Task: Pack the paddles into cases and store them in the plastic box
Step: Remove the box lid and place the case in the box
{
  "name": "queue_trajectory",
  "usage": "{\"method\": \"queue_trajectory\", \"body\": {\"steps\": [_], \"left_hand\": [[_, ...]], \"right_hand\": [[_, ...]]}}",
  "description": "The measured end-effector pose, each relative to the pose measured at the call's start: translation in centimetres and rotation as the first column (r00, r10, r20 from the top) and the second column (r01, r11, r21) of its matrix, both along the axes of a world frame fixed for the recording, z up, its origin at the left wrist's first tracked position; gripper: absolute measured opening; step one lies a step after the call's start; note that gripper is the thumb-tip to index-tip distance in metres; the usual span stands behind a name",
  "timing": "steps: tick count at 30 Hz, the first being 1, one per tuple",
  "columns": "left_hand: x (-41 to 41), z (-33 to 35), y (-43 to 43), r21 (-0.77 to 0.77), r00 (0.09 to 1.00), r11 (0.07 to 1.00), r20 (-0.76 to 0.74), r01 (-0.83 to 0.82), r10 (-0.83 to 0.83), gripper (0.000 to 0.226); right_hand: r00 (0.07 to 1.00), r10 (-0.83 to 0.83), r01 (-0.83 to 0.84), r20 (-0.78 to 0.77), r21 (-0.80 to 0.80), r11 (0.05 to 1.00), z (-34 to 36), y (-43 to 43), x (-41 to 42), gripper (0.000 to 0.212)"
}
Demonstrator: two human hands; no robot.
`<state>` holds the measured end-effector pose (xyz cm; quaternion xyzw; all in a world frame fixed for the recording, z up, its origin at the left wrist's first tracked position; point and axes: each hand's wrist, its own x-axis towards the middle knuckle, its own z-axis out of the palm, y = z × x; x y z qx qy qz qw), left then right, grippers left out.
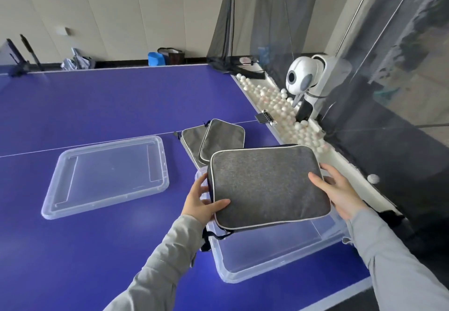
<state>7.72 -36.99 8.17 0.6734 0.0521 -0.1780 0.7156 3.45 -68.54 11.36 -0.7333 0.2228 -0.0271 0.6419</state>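
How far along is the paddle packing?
Done: lid is off, lying left of the plastic box. In hand: left hand and right hand hold one grey case over it. Left: two more cases on the table behind, contents unseen; box's visible part looks empty.

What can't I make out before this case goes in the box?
Head view.
Contents of the grey fabric case in the left hand and right hand: its fabric hides them.
Far part of the clear plastic box: the held case covers it.
Part of the lower grey case behind: the upper grey case overlaps it.
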Motion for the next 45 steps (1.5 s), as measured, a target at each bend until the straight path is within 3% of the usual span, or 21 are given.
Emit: {"method": "queue_trajectory", "body": {"steps": [5,8,14,21,32,38,45], "left_hand": [[-0.3,-1.3,-4.2,0.067,0.994,0.994,-0.069,-0.085,0.089,0.077],[-0.3,-2.7,-6.1,0.105,0.976,0.980,-0.126,-0.168,0.180,0.073],[-1.0,-5.6,-8.1,0.281,0.962,0.942,-0.148,-0.181,0.229,0.078],[-1.0,-9.0,-8.8,0.434,0.938,0.889,-0.224,-0.147,0.264,0.090],[-0.4,-11.9,-10.0,0.569,0.916,0.820,-0.295,-0.061,0.272,0.094],[-0.3,-12.9,-10.2,0.657,0.910,0.753,-0.334,0.038,0.246,0.083],[0.0,-13.4,-10.4,0.722,0.898,0.679,-0.378,0.133,0.226,0.071]], "right_hand": [[0.996,0.067,-0.068,-0.052,-0.032,0.997,-2.2,-3.8,1.9,0.026],[0.984,0.137,-0.148,-0.111,-0.092,0.985,-4.3,-5.5,3.1,0.052],[0.921,0.285,-0.335,-0.266,-0.168,0.927,-7.6,-6.4,4.5,0.078],[0.841,0.386,-0.481,-0.379,-0.198,0.854,-11.4,-6.2,5.7,0.077],[0.770,0.350,-0.550,-0.534,-0.276,0.789,-14.3,-6.6,7.2,0.082],[0.749,0.323,-0.569,-0.579,-0.311,0.762,-15.8,-6.4,7.2,0.070],[0.719,0.332,-0.615,-0.610,-0.336,0.713,-16.3,-6.0,7.4,0.075]]}}
